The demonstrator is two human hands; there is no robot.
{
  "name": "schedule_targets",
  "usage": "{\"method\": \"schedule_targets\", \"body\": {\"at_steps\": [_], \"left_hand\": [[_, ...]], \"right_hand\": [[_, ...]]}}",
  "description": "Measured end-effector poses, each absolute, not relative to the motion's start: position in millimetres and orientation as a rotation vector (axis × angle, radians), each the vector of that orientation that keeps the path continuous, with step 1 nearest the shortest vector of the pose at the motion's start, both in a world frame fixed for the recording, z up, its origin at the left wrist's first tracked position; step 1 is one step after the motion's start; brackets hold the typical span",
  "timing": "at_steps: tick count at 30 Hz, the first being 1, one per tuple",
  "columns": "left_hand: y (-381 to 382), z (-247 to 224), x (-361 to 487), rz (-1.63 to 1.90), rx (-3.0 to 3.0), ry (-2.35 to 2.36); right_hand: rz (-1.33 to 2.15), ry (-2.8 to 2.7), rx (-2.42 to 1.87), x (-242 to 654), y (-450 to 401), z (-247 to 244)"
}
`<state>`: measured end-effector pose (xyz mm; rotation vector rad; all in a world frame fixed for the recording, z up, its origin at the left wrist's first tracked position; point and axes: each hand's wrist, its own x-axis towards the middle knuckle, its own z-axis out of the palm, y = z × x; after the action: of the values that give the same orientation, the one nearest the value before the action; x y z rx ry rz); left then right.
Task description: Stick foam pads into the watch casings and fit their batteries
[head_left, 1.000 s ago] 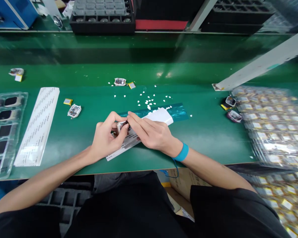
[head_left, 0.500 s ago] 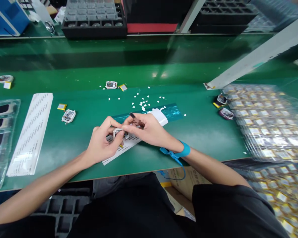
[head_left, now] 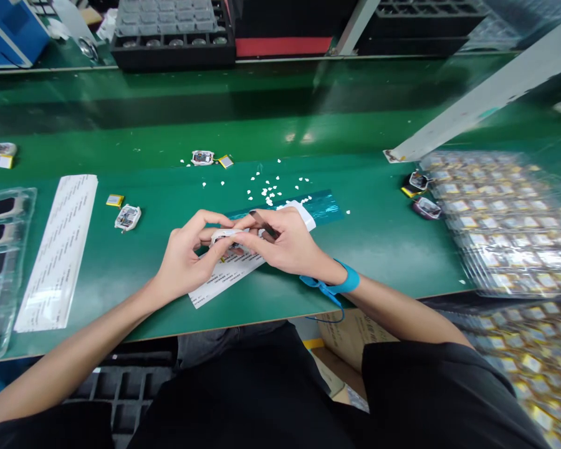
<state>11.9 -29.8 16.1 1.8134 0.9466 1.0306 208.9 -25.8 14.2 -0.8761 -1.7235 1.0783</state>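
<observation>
My left hand [head_left: 187, 255] grips a small white watch case [head_left: 222, 235] with electronics inside, thumb in front and fingers behind. A bit of yellow shows under it, mostly hidden by the thumb. My right hand [head_left: 292, 243] is closed around dark tweezers [head_left: 264, 224], while its thumb and forefinger meet the right side of the case. Beneath both hands lies a printed white backing sheet [head_left: 215, 284], its far end curled up beside my right hand. Small white bits [head_left: 268, 192] are scattered on the green bench beyond my hands.
Open watch cases with batteries lie at left [head_left: 128, 217], at the back [head_left: 202, 158] and at right [head_left: 426, 207]. A second backing sheet [head_left: 58, 255] is beside a clear tray [head_left: 28, 215] of watches. Stacked battery trays [head_left: 500, 231] stand right, near a slanted white post [head_left: 477, 96].
The watch case has been tipped in my fingers, so its white rim now faces up more. The tweezers in my right hand sit at a different angle and show more. My camera view has shifted slightly.
</observation>
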Motion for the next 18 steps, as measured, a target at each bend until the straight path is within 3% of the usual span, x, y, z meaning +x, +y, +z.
{"method": "schedule_targets", "body": {"at_steps": [4,11,18], "left_hand": [[-32,15,12,1.099,1.905,0.913],[-36,11,13,0.85,2.245,0.598],[-37,-1,15,0.588,2.376,0.623]], "right_hand": [[0.967,-1.777,-0.85,216,-20,23],[0.664,-1.541,-1.117,258,3,35],[1.179,-1.635,-1.21,293,-13,-4]]}}
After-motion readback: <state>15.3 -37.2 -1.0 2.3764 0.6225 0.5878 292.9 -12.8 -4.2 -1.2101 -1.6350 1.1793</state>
